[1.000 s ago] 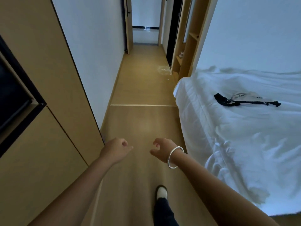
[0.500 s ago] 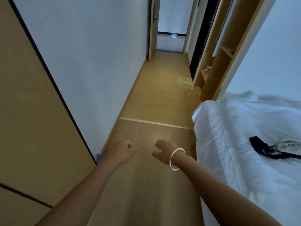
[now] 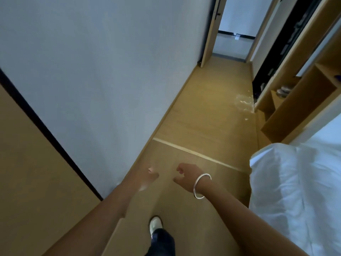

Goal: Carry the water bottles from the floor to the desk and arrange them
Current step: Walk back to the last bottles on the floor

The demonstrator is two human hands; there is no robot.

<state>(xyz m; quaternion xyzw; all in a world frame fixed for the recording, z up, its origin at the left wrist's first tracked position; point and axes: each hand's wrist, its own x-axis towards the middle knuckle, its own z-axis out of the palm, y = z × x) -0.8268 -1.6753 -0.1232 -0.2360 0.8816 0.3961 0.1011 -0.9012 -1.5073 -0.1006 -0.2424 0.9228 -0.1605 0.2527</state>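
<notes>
Wooden floor (image 3: 199, 126), white wall (image 3: 110, 71), white bed (image 3: 299, 191), wooden shelving (image 3: 299, 108).

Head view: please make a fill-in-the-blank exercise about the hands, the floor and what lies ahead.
1. Both hands, left hand and right hand, hold ____.
2. A silver bangle sits on the ____ wrist.
3. The clear plastic-wrapped pack lies on the wooden floor beside the open ____.
4. The white bed is on the person's ____ side.

Missing words: nothing; right; shelf unit; right
</notes>
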